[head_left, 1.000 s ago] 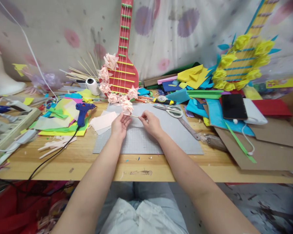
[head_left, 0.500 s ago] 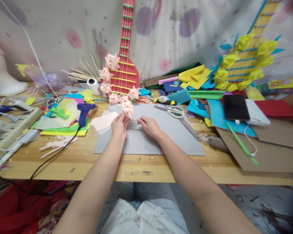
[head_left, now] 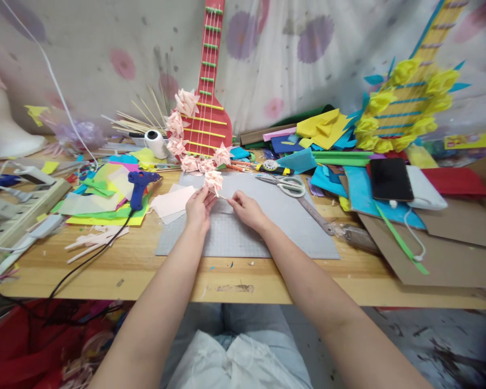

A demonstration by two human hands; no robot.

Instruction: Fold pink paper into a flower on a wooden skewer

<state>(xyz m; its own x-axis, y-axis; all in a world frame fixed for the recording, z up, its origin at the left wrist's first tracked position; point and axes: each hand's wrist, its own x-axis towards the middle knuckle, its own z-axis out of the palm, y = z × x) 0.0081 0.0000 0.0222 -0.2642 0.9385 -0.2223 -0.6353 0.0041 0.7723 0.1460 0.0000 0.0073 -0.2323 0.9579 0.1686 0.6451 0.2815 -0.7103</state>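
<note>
A pale pink paper flower (head_left: 213, 181) is held above the grey cutting mat (head_left: 243, 237). My left hand (head_left: 198, 207) pinches it near its base, fingers closed. My right hand (head_left: 248, 209) is pinched on the end of the flower's thin pale stem (head_left: 221, 196), which spans the gap between the hands. Just behind stands a red paper guitar (head_left: 210, 127), with several similar pink flowers along the left and lower edge of its body. Pale pink paper pieces (head_left: 172, 203) lie left of my left hand.
A blue glue gun (head_left: 137, 190) rests on coloured sheets at the left, its cord running to the front edge. Scissors (head_left: 290, 186), a metal ruler (head_left: 314, 215) and a utility knife (head_left: 275, 167) lie to the right. Farther right are a phone (head_left: 391, 179) and cardboard (head_left: 429, 254).
The flower and my left hand have shifted slightly to the right. My right hand has risen a little, still pinching the stem. Other things stay in place.
</note>
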